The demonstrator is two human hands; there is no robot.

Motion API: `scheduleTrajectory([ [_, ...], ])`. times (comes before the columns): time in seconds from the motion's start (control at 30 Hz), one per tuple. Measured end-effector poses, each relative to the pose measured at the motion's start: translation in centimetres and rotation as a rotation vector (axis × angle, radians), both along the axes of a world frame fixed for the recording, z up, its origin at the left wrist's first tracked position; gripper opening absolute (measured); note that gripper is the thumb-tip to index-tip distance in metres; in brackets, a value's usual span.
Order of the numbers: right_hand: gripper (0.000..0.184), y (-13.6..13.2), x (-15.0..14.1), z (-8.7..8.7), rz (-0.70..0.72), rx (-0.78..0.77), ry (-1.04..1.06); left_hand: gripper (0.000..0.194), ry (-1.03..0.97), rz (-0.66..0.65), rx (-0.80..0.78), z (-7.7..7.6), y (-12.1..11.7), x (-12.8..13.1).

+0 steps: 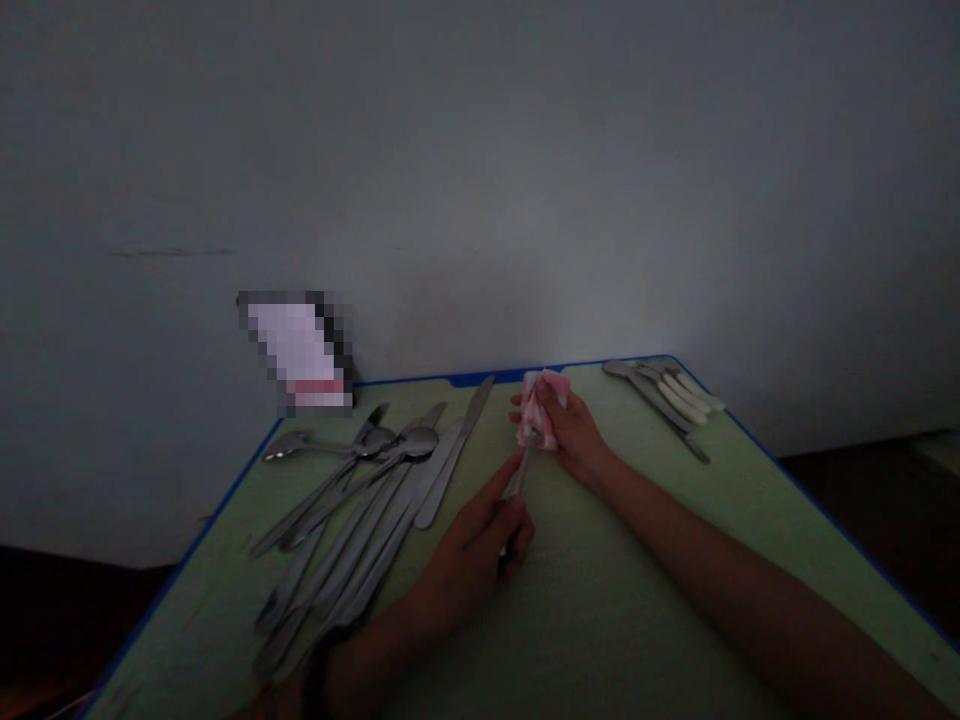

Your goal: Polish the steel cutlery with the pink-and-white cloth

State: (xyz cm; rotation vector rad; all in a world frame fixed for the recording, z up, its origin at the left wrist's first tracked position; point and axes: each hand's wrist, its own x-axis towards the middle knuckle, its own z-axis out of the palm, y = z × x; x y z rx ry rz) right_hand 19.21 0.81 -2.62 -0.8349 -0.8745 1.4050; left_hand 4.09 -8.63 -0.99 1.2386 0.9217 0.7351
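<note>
Around the metal handle of a piece of cutlery [527, 463], my left hand [476, 530] is closed. The far end of that piece is covered by a folded pink-and-white cloth [532, 410], so I cannot tell whether it is a spoon, a fork or a knife. My right hand [576, 432] grips the cloth, thumb on top, and presses it about the hidden end. Left of my hands lies a loose pile of metal cutlery: spoons [418, 443] and several table knives [466, 425], some overlapping.
At the far right of the green, blue-edged table [600, 600] lies a smaller group: a metal spoon [619, 370] and pieces with white handles [682, 398]. A blurred-out phone-like object [296, 345] leans at the back left corner. Behind the table stands a grey wall [480, 180].
</note>
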Motion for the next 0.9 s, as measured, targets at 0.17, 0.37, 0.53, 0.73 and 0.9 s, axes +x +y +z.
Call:
scheduleTrajectory([
  [0.17,0.039,-0.06,-0.15,-0.20,-0.003,0.035,-0.048,0.059,0.018,-0.021,0.008,-0.08,-0.02,-0.14],
  [0.37,0.048,0.21,0.10,0.30,0.078,-0.071,0.121,0.058,0.032,-0.041,0.012,0.06,0.07,-0.12],
  [0.53,0.062,0.31,0.43,0.53,0.124,-0.098,0.205,0.058,0.056,-0.051,0.018,0.36,0.01,-0.11],
  [0.73,0.045,0.13,-0.08,-0.09,-0.005,-0.025,0.030,0.058,0.083,-0.058,0.027,0.38,-0.02,-0.18],
  [0.9,0.042,-0.13,-0.20,-0.34,-0.036,0.021,-0.074,0.060,0.077,-0.075,0.032,0.34,-0.18,-0.25],
])
